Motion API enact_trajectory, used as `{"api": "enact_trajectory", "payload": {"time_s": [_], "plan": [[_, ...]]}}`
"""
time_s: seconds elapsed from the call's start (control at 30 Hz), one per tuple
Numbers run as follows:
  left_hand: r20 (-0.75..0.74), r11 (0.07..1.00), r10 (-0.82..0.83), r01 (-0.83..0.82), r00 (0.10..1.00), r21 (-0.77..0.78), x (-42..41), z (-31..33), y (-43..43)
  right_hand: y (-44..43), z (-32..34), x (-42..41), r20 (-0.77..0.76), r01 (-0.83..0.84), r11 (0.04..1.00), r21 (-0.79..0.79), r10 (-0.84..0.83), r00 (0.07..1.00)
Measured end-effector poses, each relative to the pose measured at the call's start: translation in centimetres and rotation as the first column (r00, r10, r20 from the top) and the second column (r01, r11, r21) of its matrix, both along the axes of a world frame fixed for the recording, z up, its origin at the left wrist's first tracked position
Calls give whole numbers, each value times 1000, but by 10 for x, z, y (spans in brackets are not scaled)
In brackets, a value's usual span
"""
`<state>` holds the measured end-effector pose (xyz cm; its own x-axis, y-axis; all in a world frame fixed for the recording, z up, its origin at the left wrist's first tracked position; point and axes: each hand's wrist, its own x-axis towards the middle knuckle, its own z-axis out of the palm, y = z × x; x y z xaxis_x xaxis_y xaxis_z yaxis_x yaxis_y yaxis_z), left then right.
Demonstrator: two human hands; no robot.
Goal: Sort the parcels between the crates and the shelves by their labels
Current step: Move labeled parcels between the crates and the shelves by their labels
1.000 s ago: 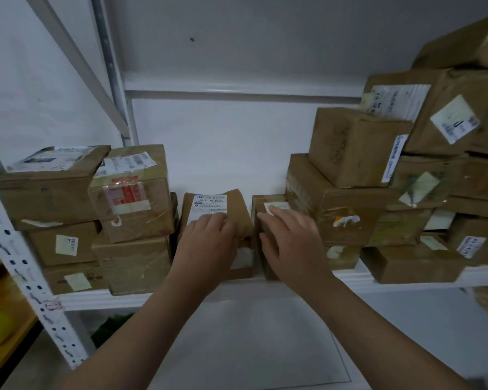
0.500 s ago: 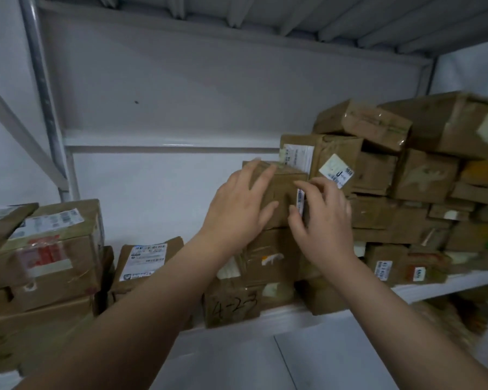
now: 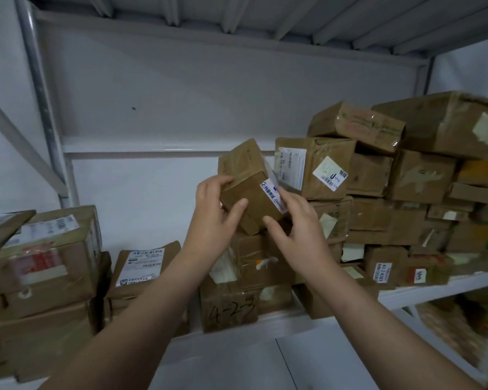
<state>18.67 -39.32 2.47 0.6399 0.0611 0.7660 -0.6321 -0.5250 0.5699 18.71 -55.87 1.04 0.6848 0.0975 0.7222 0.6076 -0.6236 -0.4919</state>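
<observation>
Parcel [image 3: 244,192] being handled was a small brown cardboard box, held up tilted with one corner pointing down, right in front of the big pile of boxes [image 3: 423,175] on the shelf [image 3: 440,287]. Both hands were on it. The left hand [image 3: 214,218] gripped its left side, fingers curled over the top edge and thumb across the front face. The right hand [image 3: 302,223] had its thumb on the lower front edge and its fingers round the right side, next to a white and blue label [image 3: 273,197] that wrapped over the corner. Couldn't tell whether the bottom corner was touching the box underneath or just above it.

Just behind it on the right sat a box with a "J" sticker [image 3: 319,167]. Down below, at the shelf's front edge, stood a box with "4-2-3" written on it [image 3: 228,308]. Further left a flat parcel with a white printed label [image 3: 144,266] leaned back, and beside that was another stack of taped boxes [image 3: 51,260], a bit blurry.
</observation>
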Motion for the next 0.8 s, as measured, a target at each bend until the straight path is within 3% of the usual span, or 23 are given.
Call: {"api": "enact_trajectory", "payload": {"time_s": [0.1, 0.23, 0.37, 0.5, 0.57, 0.8], "plan": [[-130, 951, -145, 101, 981, -292, -17, 0, 7, 13, -2, -5, 133, -74, 997, 32, 69, 989], [-260, 918, -153, 39, 953, -396, -23, 3, 25, 29, -9, -8, 359, -130, 992, -5, 123, 925], [-217, 814, -281, 112, 935, -570, -24, -10, 45, 37, -16, -11, 331, -276, 960, 51, 244, 912], [-75, 748, -369, 248, 927, -616, -30, -26, 58, 52, -14, -20, 215, -522, 772, 361, 476, 853], [-56, 748, -373, 265, 926, -608, -34, -29, 62, 56, -13, -21, 208, -564, 735, 375, 527, 824], [3, 778, -401, 342, 916, -526, -42, -27, 74, 72, -15, -24, 217, -578, 736, 352, 537, 816]]}}
